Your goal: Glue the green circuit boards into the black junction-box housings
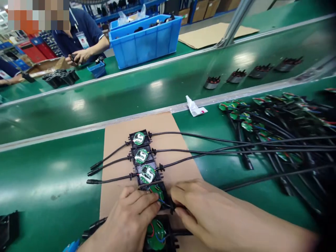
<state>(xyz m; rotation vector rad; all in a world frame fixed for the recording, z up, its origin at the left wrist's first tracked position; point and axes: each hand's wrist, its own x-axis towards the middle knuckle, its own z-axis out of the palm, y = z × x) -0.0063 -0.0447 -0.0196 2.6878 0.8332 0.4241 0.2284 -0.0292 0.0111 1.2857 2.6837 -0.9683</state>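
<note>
On a brown cardboard sheet (118,140) lies a row of black square housings, each with a round green circuit board and black cables running out both sides. The three upper boards (141,155) carry white sealant. My left hand (128,218) and my right hand (199,206) meet over the fourth housing (156,191), fingers curled and pinching at its board and its right-side cable. Below it a fifth housing (156,233) with a green board and red and blue wires sits between my wrists.
A heap of green boards with black cables (275,126) fills the right of the green bench. A white tube (194,107) lies by the metal rail. Beyond it a conveyor carries dark parts (236,76). A person (81,38) works past blue bins (147,40).
</note>
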